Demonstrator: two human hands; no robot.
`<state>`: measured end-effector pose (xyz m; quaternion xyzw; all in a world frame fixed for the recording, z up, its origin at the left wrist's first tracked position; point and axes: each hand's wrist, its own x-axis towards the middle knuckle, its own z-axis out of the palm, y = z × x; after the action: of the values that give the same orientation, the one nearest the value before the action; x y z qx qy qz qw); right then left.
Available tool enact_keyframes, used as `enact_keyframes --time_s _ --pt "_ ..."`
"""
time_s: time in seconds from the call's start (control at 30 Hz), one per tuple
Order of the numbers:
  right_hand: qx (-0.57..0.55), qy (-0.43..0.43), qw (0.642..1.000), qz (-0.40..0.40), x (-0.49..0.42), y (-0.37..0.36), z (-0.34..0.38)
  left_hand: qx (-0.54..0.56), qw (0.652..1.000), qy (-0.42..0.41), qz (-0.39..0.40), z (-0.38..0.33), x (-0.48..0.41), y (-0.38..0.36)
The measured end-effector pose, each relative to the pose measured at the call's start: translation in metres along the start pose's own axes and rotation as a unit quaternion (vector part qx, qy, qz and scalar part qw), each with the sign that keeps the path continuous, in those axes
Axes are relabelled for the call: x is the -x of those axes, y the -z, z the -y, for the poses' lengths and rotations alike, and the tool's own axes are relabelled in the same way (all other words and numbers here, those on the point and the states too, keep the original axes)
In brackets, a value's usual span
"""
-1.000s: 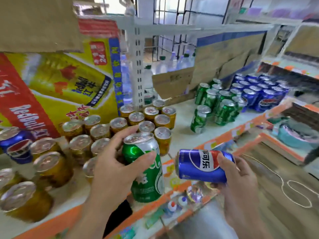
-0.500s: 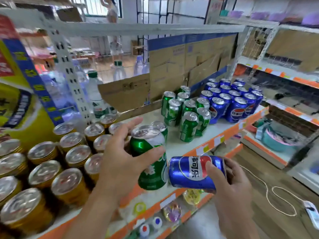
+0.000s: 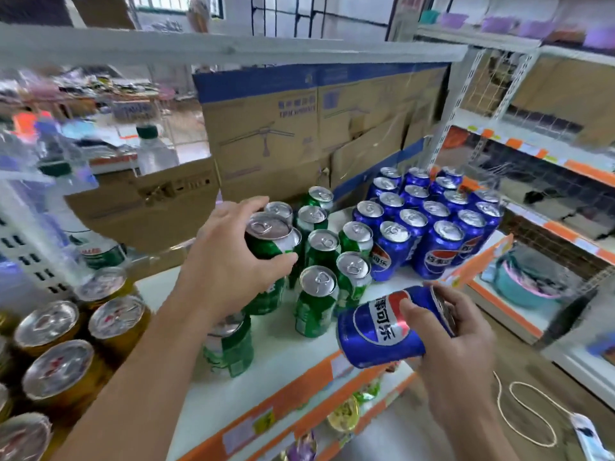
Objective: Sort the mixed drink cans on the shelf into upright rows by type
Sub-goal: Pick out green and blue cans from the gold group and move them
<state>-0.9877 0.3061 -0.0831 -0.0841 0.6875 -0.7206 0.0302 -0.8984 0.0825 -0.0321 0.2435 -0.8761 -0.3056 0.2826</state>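
Note:
My left hand [image 3: 229, 261] grips a green can [image 3: 271, 241] upright, just left of the cluster of upright green cans [image 3: 329, 261] on the white shelf [image 3: 266, 384]. Another green can [image 3: 229, 344] stands below my left wrist, apart from the cluster. My right hand [image 3: 456, 357] holds a blue cola can [image 3: 382, 327] on its side, in front of the shelf edge. Rows of upright blue cans [image 3: 432, 224] stand at the right end of the shelf. Gold cans [image 3: 63, 344] fill the left end.
Cardboard boxes [image 3: 299, 134] line the back of the shelf, with water bottles [image 3: 153, 151] behind at the left. The orange price rail [image 3: 299, 394] runs along the front. A neighbouring shelf unit [image 3: 532, 151] stands to the right, with a white cord [image 3: 529, 414] on the floor.
Both hands moved right along the shelf. My left hand carried the green can from beside the gold cans to the green group. The blue can went along in my right hand.

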Motion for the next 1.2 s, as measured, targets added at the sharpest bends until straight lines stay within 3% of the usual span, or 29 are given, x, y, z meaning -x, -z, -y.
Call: enact_keyframes --time_s 0.2,0.37,0.6,0.8,1.0,1.2 --pt "0.042 0.033 0.998 0.034 -0.054 0.004 -0.005 -0.065 0.997 0.034 0.039 0.001 -0.019 -0.019" --pt "0.139 0.035 0.987 0.075 -0.1 0.017 -0.014 -0.141 0.975 0.108 0.136 0.007 -0.023 -0.041" --pt "0.348 0.077 0.92 0.162 -0.156 0.025 -0.017 -0.187 0.935 0.199 0.226 0.001 -0.033 -0.056" --pt "0.519 0.11 0.811 0.247 -0.183 0.03 -0.01 -0.147 0.937 0.247 0.2 -0.007 -0.037 -0.058" --pt "0.545 0.167 0.776 0.27 -0.196 0.036 -0.014 -0.185 0.958 0.194 0.106 -0.027 -0.038 -0.093" --pt "0.52 0.208 0.778 0.285 -0.206 0.04 -0.032 -0.2 0.947 0.202 0.151 -0.036 -0.031 -0.135"
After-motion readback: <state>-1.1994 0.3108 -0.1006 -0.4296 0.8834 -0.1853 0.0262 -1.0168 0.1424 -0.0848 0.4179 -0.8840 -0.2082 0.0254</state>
